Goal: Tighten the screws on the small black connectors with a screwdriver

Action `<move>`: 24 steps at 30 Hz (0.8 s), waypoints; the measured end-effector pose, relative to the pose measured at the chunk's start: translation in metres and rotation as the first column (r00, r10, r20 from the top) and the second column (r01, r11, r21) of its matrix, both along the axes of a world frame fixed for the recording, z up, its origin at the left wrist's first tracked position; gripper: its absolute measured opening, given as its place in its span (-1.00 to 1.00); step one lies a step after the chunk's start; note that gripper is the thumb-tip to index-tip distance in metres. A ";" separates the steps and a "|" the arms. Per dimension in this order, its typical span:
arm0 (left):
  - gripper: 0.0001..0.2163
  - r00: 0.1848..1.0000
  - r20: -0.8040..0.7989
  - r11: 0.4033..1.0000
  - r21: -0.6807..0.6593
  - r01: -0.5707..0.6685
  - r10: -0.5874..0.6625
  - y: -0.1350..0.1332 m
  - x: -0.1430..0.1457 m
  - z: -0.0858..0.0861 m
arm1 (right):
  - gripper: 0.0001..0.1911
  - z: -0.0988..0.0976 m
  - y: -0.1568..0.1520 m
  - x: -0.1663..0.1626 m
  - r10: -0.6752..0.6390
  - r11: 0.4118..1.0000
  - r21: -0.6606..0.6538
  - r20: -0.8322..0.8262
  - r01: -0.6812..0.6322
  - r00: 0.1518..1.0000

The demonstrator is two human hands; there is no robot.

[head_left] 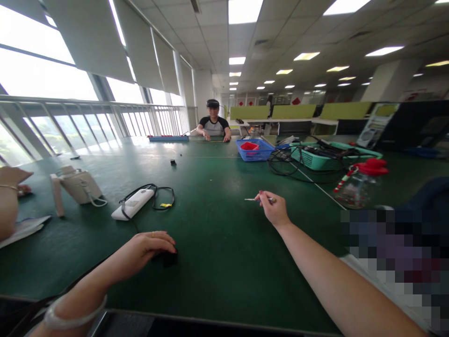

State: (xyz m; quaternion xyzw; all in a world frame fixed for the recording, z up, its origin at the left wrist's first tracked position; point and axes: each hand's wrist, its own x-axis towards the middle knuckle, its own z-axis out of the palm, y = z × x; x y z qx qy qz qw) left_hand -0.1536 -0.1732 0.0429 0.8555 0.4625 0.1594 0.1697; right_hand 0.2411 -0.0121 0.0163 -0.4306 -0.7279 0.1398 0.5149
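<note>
At green table (217, 281), tool (250, 200) in right hand (275, 208)

The right hand (276, 209) grips a thin metal-tipped tool (250, 200) above the green worktop (217, 276); the left hand (152, 243) covers part of a black object (170, 260), a white power strip (133, 205) beyond that hand.

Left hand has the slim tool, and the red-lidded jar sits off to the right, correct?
Wrong hand: the head view shows the slim tool in the right hand, not the left hand. The red-lidded jar does sit off to the right.
</note>
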 end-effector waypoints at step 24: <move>-0.69 0.916 -0.018 0.887 0.257 -0.384 0.401 -0.022 0.007 -0.023 | -0.55 0.000 -0.002 -0.001 0.018 1.000 0.009 0.019 -0.018 1.000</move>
